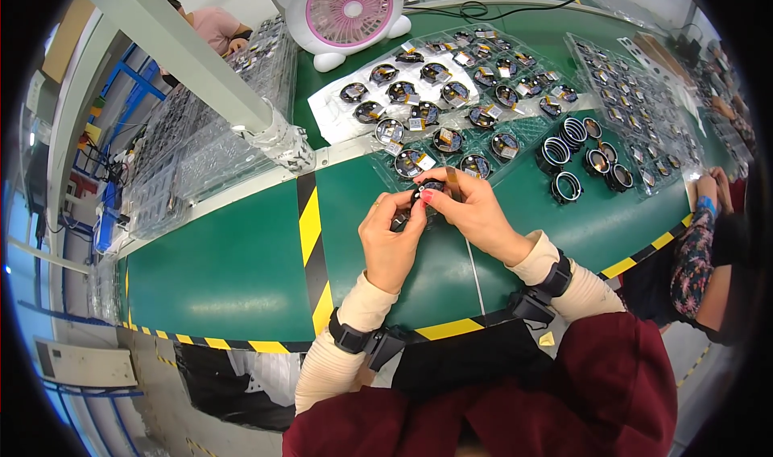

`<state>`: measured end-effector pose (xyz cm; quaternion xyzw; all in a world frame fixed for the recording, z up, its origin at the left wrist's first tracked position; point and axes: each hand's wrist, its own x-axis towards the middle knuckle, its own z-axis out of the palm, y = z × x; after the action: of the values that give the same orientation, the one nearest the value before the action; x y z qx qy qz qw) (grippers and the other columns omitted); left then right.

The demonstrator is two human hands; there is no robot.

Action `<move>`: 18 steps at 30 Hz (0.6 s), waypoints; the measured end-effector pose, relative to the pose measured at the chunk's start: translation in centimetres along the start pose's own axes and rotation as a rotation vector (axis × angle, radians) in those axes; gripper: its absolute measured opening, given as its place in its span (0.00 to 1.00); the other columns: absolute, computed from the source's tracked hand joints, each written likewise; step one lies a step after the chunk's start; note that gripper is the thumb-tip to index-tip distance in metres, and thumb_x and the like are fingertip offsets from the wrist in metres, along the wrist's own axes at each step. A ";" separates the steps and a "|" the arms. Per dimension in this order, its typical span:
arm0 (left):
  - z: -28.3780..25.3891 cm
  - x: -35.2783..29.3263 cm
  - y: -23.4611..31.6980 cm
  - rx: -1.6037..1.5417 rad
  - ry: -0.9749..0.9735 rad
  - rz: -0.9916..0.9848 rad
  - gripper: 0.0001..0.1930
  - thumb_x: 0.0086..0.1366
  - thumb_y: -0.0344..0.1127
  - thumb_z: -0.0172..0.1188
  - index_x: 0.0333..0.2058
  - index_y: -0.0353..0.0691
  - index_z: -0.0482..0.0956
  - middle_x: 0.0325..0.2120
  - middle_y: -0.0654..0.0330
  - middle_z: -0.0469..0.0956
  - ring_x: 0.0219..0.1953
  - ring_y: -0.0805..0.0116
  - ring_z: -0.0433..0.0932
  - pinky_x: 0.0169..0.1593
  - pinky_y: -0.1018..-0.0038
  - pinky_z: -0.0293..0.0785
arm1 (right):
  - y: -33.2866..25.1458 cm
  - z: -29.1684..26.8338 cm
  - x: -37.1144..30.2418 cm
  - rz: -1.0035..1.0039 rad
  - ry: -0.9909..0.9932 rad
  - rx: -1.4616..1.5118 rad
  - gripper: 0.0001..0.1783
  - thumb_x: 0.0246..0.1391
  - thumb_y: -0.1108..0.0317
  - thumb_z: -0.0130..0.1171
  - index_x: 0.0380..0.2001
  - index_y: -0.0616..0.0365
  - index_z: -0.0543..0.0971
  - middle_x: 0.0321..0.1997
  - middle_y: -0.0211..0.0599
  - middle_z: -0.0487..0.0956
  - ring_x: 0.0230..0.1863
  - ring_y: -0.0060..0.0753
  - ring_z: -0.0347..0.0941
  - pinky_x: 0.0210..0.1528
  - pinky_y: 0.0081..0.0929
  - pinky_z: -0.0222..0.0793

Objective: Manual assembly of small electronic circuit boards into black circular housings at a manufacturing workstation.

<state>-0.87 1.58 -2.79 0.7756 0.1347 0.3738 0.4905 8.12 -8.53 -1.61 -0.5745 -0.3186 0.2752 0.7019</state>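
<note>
Between my two hands, over the green tabletop, is a small round black electronic part (432, 186), shaped like a watch module. My left hand (390, 246) pinches its left side between thumb and fingers. My right hand (481, 217) grips its right side, with the thumb across its near face. Fingers cover much of the part, so its details are hidden. Just beyond my hands, several round black modules with small orange and silver pieces, such as this module (409, 162), lie in a clear plastic tray (515, 167).
Several black ring-shaped housings (567, 187) stand right of my hands. A pink-and-white fan (352, 9) stands at the back, near a slanted metal post (185, 62). More filled trays (620, 86) lie at far right. Yellow-black tape (451, 329) marks the near edge. A co-worker's floral sleeve (691, 256) shows at right.
</note>
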 end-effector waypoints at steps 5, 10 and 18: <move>0.1 0.0 -0.3 0.068 0.013 0.092 0.06 0.50 0.22 0.58 0.30 0.31 0.74 0.21 0.61 0.72 0.22 0.77 0.71 0.27 0.83 0.67 | 0.9 -0.1 0.1 -0.037 0.009 -0.040 0.10 0.51 0.72 0.51 0.39 0.58 0.74 0.22 0.18 0.67 0.21 0.08 0.55 0.21 0.09 0.49; 0.1 0.0 -0.5 -0.106 -0.018 -0.133 0.05 0.54 0.24 0.56 0.31 0.31 0.74 0.22 0.63 0.73 0.23 0.78 0.71 0.28 0.82 0.68 | 1.6 0.1 0.3 -0.135 0.063 -0.090 0.11 0.51 0.73 0.51 0.39 0.59 0.74 0.26 0.21 0.70 0.21 0.08 0.57 0.22 0.10 0.53; -0.5 0.6 -1.0 -0.821 0.076 -0.621 0.06 0.60 0.30 0.51 0.31 0.33 0.72 0.22 0.62 0.73 0.23 0.77 0.73 0.30 0.81 0.71 | 0.8 0.4 -0.4 -0.472 0.136 -0.357 0.12 0.50 0.74 0.53 0.40 0.61 0.74 0.31 0.29 0.73 0.24 0.15 0.65 0.23 0.13 0.60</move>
<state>-0.68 2.79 -3.28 0.4284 0.2185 0.2607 0.8371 7.57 -8.41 -2.38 -0.6163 -0.4388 0.0049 0.6540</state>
